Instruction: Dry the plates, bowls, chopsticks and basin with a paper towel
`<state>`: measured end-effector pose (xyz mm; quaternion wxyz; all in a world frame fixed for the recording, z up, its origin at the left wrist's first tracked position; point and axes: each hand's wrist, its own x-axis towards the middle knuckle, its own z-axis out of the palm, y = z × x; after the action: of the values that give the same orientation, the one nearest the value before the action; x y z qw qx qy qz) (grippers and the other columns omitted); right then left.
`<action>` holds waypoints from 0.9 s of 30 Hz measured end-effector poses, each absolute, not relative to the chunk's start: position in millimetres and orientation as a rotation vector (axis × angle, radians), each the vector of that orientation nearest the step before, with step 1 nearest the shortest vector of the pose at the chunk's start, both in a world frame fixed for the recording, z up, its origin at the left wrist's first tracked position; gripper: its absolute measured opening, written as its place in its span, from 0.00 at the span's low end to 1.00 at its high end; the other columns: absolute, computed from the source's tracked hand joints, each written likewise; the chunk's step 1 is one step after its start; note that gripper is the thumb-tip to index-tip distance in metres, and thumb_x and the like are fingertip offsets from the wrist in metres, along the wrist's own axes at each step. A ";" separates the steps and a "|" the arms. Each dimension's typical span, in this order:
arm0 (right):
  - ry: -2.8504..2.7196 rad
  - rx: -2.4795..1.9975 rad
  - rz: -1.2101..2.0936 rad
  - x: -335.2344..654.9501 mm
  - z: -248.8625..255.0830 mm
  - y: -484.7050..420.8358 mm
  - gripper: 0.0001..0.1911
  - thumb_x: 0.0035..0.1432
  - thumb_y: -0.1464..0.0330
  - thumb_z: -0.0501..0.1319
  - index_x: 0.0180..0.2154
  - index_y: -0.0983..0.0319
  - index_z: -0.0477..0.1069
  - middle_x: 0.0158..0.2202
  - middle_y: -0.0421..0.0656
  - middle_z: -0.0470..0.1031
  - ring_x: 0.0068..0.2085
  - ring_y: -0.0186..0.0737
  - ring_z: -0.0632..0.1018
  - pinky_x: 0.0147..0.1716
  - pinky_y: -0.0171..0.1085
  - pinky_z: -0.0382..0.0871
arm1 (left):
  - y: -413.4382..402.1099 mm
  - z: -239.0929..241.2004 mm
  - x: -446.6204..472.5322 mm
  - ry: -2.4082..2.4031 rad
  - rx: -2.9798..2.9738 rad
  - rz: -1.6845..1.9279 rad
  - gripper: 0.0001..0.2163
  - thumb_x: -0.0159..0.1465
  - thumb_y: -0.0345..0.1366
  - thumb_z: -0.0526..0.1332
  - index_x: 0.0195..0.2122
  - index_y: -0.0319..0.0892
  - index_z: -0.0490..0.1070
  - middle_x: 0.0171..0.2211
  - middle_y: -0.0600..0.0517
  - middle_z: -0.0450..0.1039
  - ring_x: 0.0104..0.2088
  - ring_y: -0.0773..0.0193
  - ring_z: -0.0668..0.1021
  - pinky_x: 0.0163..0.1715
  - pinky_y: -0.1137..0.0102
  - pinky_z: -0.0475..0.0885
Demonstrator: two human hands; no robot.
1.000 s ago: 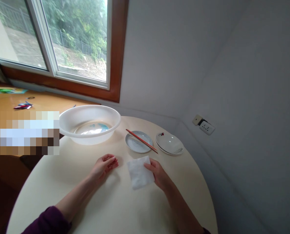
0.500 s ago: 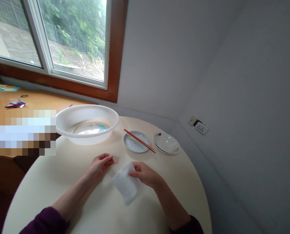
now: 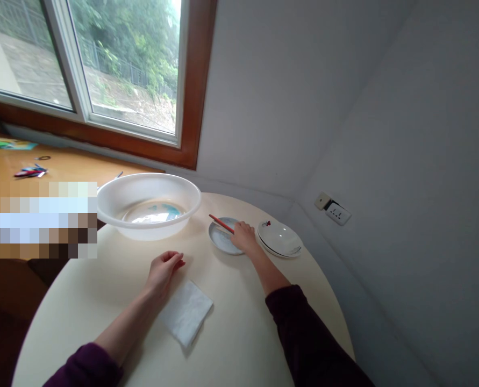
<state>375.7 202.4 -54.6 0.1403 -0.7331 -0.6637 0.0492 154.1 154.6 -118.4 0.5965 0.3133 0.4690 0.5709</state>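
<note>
My right hand (image 3: 244, 237) is closed around red chopsticks (image 3: 220, 222) that lie across a small grey-white plate (image 3: 219, 242); their near ends are hidden under my fingers. My left hand (image 3: 165, 271) rests on its side on the table, fingers loosely curled together, with nothing visible in them. Just below it, a folded white cloth or paper towel (image 3: 187, 313) lies flat, untouched by my fingers. Right of my right hand are stacked white plates (image 3: 280, 237) with a small red motif on the rim.
A translucent white basin (image 3: 150, 231) stands at the table's back left. The round cream table (image 3: 239, 333) curves close to the wall on the right, which carries a socket (image 3: 338, 213). Behind the basin is a wooden desk (image 3: 78, 166) with pens (image 3: 31, 171).
My right hand has let go of the white cloth, which now lies on the table, and has moved up to take hold of the chopsticks. My left hand has barely moved.
</note>
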 end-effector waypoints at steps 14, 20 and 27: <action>-2.091 -2.309 0.105 382.2 -70.2 227.6 0.15 0.53 0.71 0.56 0.45 0.61 0.69 0.41 0.50 0.75 0.43 0.50 0.74 0.41 0.43 0.63 | 153.4 -117.0 154.3 1.095 0.743 1.299 0.12 0.38 0.39 0.69 0.19 0.38 0.70 0.18 0.55 0.68 0.23 0.69 0.72 0.29 0.73 0.67; -2.085 -2.299 0.144 379.9 -72.7 230.5 0.14 0.52 0.72 0.57 0.43 0.62 0.70 0.40 0.50 0.75 0.41 0.50 0.75 0.39 0.42 0.64 | 153.6 -116.8 154.1 1.089 0.758 1.293 0.11 0.40 0.38 0.69 0.20 0.38 0.69 0.18 0.55 0.68 0.22 0.69 0.72 0.29 0.73 0.67; -2.076 -2.229 0.180 381.7 -71.0 224.3 0.12 0.53 0.73 0.56 0.40 0.63 0.71 0.39 0.51 0.75 0.41 0.49 0.75 0.36 0.37 0.64 | 154.4 -118.2 154.0 1.086 0.746 1.301 0.11 0.40 0.37 0.69 0.19 0.38 0.70 0.18 0.55 0.69 0.22 0.70 0.72 0.28 0.74 0.67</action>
<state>381.7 224.3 -71.0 0.0452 -0.7298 -0.6796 0.0591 154.0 154.4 -118.2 0.6012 0.3222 0.4688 0.5613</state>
